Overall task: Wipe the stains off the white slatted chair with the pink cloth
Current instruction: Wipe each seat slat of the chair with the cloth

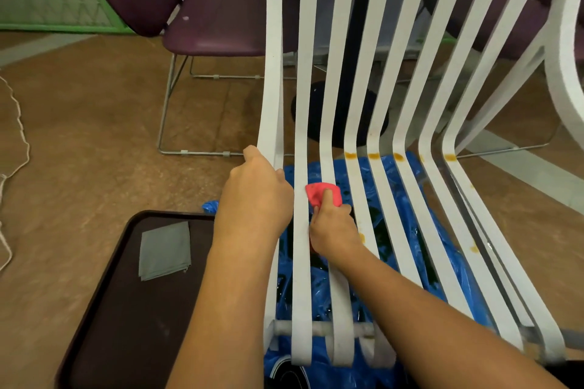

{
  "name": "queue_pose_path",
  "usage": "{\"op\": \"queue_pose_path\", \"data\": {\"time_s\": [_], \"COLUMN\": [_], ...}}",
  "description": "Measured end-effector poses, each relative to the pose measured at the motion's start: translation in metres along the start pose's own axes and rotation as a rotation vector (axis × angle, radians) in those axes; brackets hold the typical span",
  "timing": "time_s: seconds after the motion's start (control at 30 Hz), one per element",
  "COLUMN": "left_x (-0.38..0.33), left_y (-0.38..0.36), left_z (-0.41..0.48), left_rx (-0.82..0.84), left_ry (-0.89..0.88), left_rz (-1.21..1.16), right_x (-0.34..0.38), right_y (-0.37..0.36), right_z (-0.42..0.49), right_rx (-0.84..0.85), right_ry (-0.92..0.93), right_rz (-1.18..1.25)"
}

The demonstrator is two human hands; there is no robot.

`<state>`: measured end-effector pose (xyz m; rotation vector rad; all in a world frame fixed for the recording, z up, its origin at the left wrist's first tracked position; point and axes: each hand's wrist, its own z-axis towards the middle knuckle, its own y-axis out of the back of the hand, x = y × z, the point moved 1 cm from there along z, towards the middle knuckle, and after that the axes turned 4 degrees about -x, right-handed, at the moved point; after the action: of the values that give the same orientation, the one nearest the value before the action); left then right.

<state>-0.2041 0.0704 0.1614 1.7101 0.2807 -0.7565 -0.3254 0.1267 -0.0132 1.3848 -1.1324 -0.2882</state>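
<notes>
The white slatted chair (360,79) fills the middle and right of the view, its slats curving from back to seat. Orange-brown stains (374,155) mark several slats at the bend, and more (474,248) lie on the right-hand seat slats. My right hand (331,229) is shut on the bunched pink cloth (319,193) and presses it on the third slat from the left. My left hand (256,193) grips the outermost left slat just below the bend.
A blue plastic sheet (407,199) lies on the floor beneath the seat. A dark tray (126,309) holding a folded grey cloth (165,250) sits at lower left. A purple chair (218,9) with a wire frame stands behind. A white cord (19,123) trails along the left.
</notes>
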Motion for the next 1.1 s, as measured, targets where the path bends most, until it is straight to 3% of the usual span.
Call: {"op": "queue_pose_path", "data": {"time_s": [0.53,0.8,0.93,1.1], "left_x": [0.002,0.010,0.010,0.008], "left_y": [-0.004,-0.005,-0.002,-0.002], "left_z": [0.008,0.015,0.014,0.013], "left_rx": [-0.015,0.059,0.123,0.123], "left_ry": [0.010,0.017,0.114,0.129], "left_rz": [0.001,-0.116,-0.317,-0.324], "right_x": [0.035,0.028,0.019,0.006], "right_y": [0.006,0.000,0.003,0.003], "right_z": [0.126,0.110,0.073,0.007], "right_rx": [0.011,0.048,0.068,0.038], "right_ry": [-0.017,-0.002,-0.014,-0.026], "right_rz": [0.060,-0.081,-0.096,-0.102]}}
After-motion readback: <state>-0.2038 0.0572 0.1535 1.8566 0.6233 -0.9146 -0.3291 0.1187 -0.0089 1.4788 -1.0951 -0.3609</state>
